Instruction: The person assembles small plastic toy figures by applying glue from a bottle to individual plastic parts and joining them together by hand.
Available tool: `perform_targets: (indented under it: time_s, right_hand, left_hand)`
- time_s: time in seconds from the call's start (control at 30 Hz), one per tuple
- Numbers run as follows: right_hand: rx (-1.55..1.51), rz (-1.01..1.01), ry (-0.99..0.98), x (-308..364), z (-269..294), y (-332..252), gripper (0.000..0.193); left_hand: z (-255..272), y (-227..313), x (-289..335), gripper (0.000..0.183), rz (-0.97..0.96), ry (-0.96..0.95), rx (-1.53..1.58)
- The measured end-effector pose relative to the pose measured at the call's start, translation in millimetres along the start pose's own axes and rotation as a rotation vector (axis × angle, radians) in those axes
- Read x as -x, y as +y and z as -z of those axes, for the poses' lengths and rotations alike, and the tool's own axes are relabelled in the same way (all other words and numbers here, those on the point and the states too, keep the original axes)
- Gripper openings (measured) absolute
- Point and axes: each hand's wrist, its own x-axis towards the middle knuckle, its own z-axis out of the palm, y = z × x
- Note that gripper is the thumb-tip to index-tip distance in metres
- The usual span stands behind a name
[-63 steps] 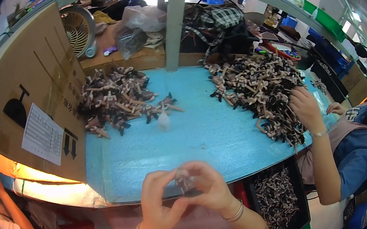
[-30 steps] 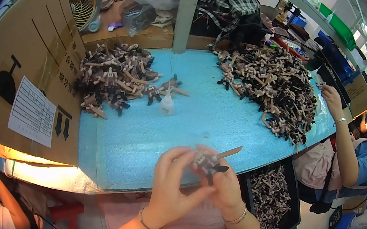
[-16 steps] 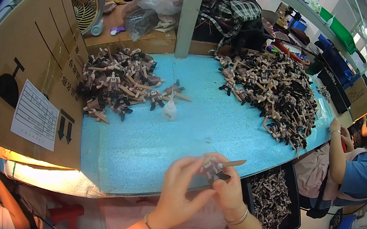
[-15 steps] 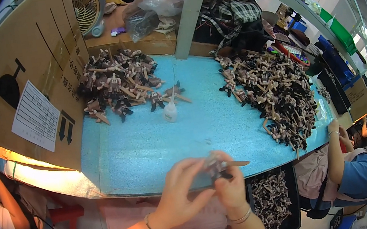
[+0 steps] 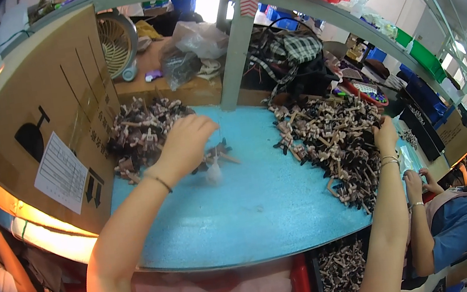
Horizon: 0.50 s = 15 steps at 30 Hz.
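My left hand (image 5: 188, 143) is over the right side of the left pile of small toy figures (image 5: 140, 126). Its fingers are stretched out and slightly bent, and nothing shows in them. Just below it stands a small white squeeze bottle (image 5: 213, 176) with a thin needle tip, somewhat blurred. At the far right, my right hand (image 5: 386, 136) is at the edge of a bigger heap of the figures (image 5: 336, 143), brown and dark with pale stick-like parts. Its fingers are bent together; what they hold, if anything, is hidden.
A tall cardboard box (image 5: 49, 125) walls off the left side. Behind the blue tabletop (image 5: 221, 226) are a fan (image 5: 117, 45), plastic bags (image 5: 194, 46) and a metal post (image 5: 241, 54). A black bin (image 5: 342, 268) of figures is below the right edge. A co-worker (image 5: 462, 220) sits at right.
My hands have moved apart from the near edge, where they held a figure with a stick. The left went forward to the left pile, the right to the right heap. The view has tilted up.
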Motion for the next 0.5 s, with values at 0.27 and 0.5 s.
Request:
perform_targets:
  time_s: [0.27,0.5]
  right_hand:
    - [-0.011,-0.209,-0.327,-10,-16,34,0.046]
    - [-0.821,0.406,0.237,96,47,-148,0.03]
  left_hand:
    - [-45,-15,-39,0.03,-0.029,-0.708,0.029]
    - [-51,-28,-47,0.035,0.146,-0.762,0.099]
